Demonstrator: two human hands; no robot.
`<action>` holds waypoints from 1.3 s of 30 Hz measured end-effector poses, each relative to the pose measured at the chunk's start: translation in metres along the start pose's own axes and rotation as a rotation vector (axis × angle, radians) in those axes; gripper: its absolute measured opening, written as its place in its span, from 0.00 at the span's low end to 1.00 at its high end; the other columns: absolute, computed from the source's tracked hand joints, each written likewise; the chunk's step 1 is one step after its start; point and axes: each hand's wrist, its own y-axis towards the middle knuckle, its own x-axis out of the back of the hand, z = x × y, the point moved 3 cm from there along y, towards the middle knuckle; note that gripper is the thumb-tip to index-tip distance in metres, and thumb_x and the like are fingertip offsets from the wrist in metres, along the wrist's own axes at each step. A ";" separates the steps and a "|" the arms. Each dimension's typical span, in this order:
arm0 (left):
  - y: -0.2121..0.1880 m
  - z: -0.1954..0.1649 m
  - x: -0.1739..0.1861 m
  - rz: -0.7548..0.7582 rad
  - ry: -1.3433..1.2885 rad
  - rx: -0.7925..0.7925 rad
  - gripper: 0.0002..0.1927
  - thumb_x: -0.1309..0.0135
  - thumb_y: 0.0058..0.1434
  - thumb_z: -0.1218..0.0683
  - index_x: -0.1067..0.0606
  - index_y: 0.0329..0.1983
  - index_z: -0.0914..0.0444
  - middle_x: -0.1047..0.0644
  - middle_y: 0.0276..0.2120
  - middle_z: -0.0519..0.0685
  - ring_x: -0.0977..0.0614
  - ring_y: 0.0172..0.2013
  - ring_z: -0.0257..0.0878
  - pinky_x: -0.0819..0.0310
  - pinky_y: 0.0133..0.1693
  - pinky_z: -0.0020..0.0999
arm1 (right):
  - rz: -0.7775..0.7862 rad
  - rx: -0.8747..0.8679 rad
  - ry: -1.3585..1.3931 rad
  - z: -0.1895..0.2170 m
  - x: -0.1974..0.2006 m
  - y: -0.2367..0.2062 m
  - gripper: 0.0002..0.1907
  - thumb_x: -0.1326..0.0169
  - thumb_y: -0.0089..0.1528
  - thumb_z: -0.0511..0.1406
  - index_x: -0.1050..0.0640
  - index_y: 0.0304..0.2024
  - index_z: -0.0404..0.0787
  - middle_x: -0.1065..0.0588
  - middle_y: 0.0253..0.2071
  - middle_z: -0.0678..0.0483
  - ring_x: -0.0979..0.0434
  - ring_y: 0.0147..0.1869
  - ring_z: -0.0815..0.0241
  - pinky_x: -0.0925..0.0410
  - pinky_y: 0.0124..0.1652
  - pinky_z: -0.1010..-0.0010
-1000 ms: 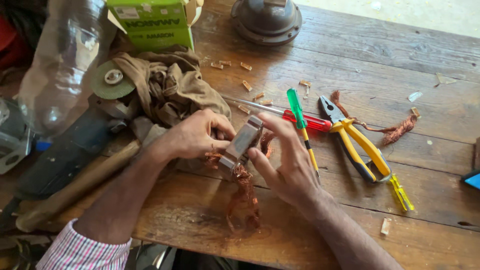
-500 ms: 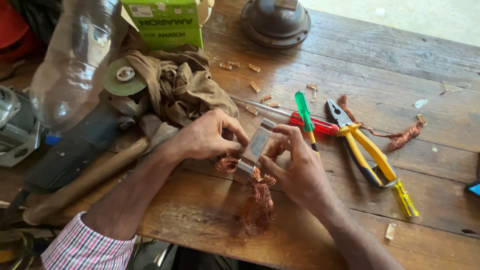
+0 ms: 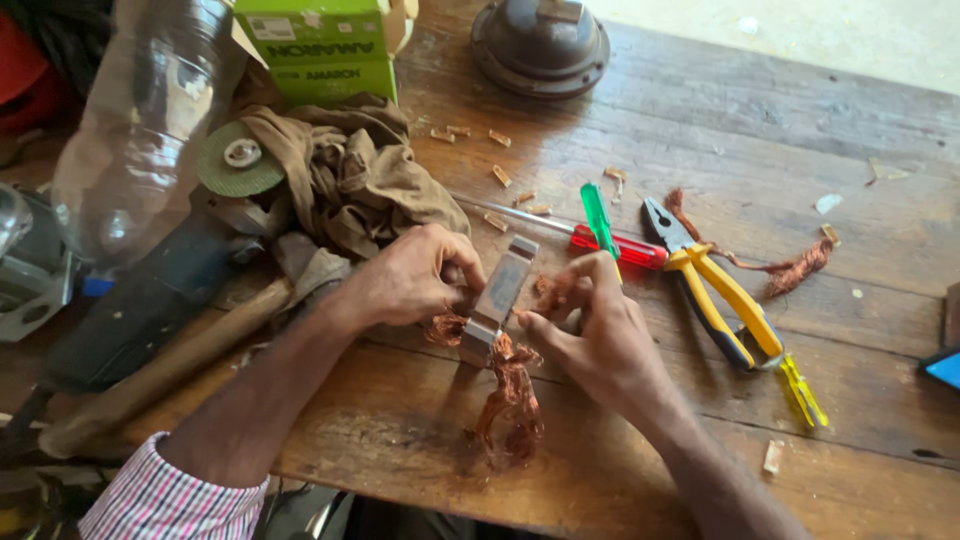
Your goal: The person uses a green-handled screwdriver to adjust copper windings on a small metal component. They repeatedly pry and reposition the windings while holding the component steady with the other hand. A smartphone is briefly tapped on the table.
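The fingers of the left hand (image 3: 415, 275) were curled shut around the upper side of a small grey metal block (image 3: 497, 300), thumb pressed near its top edge. The right hand (image 3: 590, 325) met it from the other side, thumb and forefinger pinched closed against the block's lower end, where a tangle of copper wire (image 3: 510, 400) hung out and trailed down onto the wooden table (image 3: 700, 130). A smaller tuft of the same wire showed between the left hand and the block. The block itself sat tilted, held just above the table near its front edge, between both hands.

Just beyond the right hand lay a green-handled screwdriver (image 3: 597, 215) crossing a red-handled screwdriver (image 3: 600, 243), and beside these yellow-handled pliers (image 3: 715, 290) with jaws pointing away from the person. A loose strand of copper scrap (image 3: 795, 270) lay near the pliers. Behind the left hand sat a crumpled brown cloth (image 3: 350, 180) with a green grinding disc (image 3: 240, 160) at its left, and a wooden-handled hammer (image 3: 170, 365) ran under the left forearm. Further back stood a green cardboard box (image 3: 320, 45), a clear plastic bottle (image 3: 150, 130) and a round dark metal cover (image 3: 540, 40). Small wooden chips were scattered over the boards. A checked sleeve (image 3: 170, 495) covered the left upper arm
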 end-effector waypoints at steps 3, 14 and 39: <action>-0.003 -0.004 0.004 0.031 -0.060 -0.027 0.11 0.32 0.50 0.55 0.15 0.37 0.62 0.19 0.31 0.44 0.20 0.33 0.33 0.25 0.36 0.29 | -0.122 0.211 -0.038 0.003 0.006 -0.002 0.15 0.33 0.58 0.38 0.26 0.38 0.40 0.22 0.31 0.57 0.24 0.35 0.68 0.32 0.35 0.74; -0.004 -0.019 0.001 0.106 -0.120 -0.067 0.20 0.30 0.48 0.43 0.13 0.42 0.55 0.27 0.62 0.50 0.29 0.63 0.43 0.39 0.64 0.42 | 0.079 0.273 0.232 -0.006 0.012 0.003 0.10 0.37 0.58 0.33 0.17 0.43 0.41 0.17 0.39 0.59 0.24 0.39 0.73 0.31 0.39 0.79; -0.001 -0.010 -0.013 0.187 -0.591 -0.129 0.12 0.31 0.53 0.54 0.15 0.39 0.63 0.24 0.60 0.52 0.26 0.59 0.38 0.31 0.58 0.33 | 0.369 0.030 0.756 -0.034 -0.001 0.015 0.07 0.39 0.60 0.29 0.22 0.40 0.34 0.17 0.40 0.53 0.17 0.48 0.64 0.25 0.49 0.72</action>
